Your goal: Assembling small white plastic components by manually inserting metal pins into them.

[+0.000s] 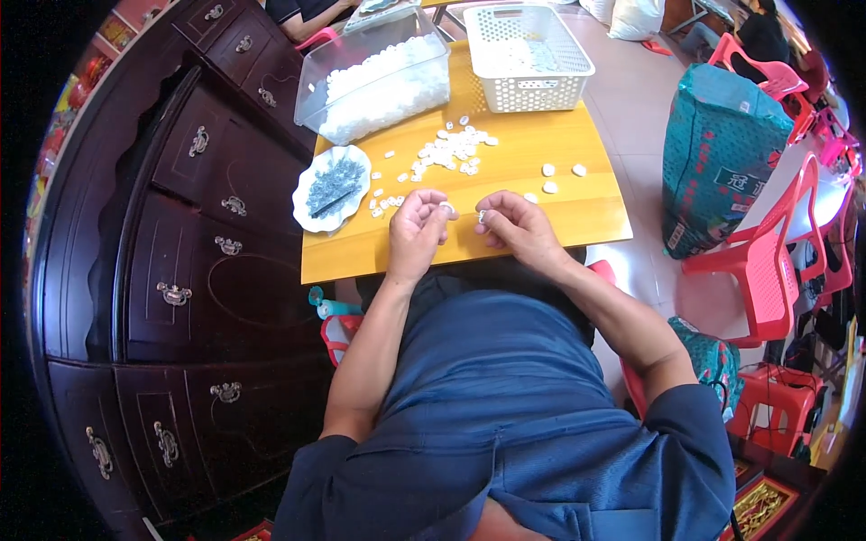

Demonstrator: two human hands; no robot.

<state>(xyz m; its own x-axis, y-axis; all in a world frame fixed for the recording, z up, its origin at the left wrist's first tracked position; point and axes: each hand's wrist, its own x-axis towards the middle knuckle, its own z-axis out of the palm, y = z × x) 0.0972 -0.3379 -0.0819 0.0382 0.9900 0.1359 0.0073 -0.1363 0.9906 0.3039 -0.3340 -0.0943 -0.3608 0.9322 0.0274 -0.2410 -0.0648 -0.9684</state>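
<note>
Above the near edge of the yellow table [577, 216], both my hands are raised a short way apart. My left hand [419, 236] pinches a small white round piece [446, 207] between thumb and fingertips. Between the fingers of my right hand [525, 233] is a small white clip-like piece [483, 216], too small to make out fully. Beyond the hands lies a loose pile of small white pieces [456, 147]. Several round white pieces [549, 187] lie apart to the right. Left of my left hand, a scalloped white dish [304, 212] holds small dark grey-blue bits [338, 185].
At the table's back stand a clear bin [311, 108] full of white pieces and a white perforated basket [532, 94]. A dark wooden cabinet [207, 298] borders the left side. To the right are a teal woven sack [722, 162] and red plastic chairs [762, 279]. Other people sit farther back.
</note>
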